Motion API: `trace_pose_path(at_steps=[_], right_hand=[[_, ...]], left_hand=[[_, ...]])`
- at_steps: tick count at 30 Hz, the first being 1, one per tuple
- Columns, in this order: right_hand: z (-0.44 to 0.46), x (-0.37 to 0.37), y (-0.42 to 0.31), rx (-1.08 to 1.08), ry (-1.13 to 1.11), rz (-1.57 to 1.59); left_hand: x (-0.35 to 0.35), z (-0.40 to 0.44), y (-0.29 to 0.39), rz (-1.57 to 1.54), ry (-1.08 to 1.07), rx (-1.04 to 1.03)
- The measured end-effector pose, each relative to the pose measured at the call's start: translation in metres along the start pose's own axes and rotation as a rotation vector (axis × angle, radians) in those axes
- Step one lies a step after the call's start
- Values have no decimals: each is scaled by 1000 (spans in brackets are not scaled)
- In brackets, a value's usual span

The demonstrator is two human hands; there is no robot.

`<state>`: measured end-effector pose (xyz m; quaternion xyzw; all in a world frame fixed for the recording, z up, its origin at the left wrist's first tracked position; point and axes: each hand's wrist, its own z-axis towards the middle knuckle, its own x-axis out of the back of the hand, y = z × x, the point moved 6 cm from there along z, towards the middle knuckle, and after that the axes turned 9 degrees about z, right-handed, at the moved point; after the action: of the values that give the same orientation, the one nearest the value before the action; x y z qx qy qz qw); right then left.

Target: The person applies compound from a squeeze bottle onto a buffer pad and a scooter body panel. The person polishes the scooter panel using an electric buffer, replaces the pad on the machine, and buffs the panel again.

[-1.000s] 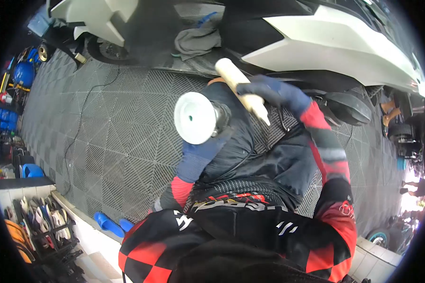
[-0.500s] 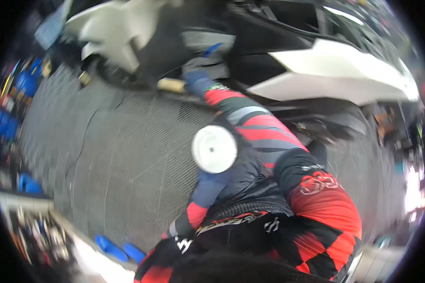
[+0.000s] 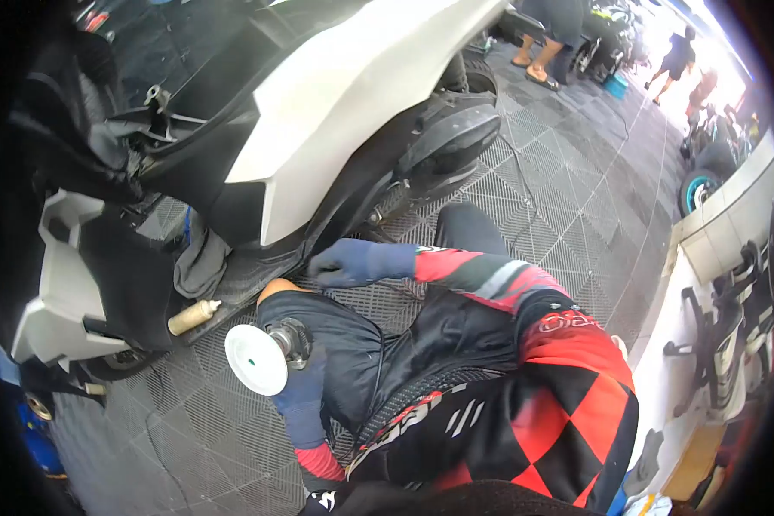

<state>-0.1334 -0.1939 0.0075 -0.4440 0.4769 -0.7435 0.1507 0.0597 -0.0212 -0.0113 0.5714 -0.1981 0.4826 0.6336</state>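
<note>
My left hand [image 3: 301,378], in a dark blue glove, is closed around a round white disc [image 3: 256,359] with a dark metal part [image 3: 291,342] behind it. The disc's flat face, with a small central hole, points away from me; the fingers are mostly hidden behind it. My right hand [image 3: 344,263], also gloved, hovers above my knee beside the scooter's lower side. Its fingers are loosely curled, and nothing shows in them. A pale squeeze bottle [image 3: 193,318] lies on the scooter's floorboard edge, near a grey cloth [image 3: 201,262]. The scooter's white side panel [image 3: 310,112] is above.
Dark ribbed tiles [image 3: 568,206] cover the floor. A thin cable [image 3: 525,185] runs over them. Other people stand at the back, one showing a sandalled foot [image 3: 542,76]. More motorcycles, including one with a teal-rimmed wheel [image 3: 697,191], stand right. Black parts hang beside a white wall [image 3: 662,370].
My view has turned right. My right hand has come away from the grey cloth and squeeze bottle, back toward my knee. My left hand still holds the white disc.
</note>
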Motion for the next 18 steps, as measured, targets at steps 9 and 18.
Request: trace_pose_path(at_steps=[9, 18], right_hand=[[-89, -29, -4, -36, -466, 75], [-128, 38, -99, -162, -165, 1042]], left_hand=[[20, 33, 150, -255, -245, -262], [36, 80, 313, -425, -701, -203]])
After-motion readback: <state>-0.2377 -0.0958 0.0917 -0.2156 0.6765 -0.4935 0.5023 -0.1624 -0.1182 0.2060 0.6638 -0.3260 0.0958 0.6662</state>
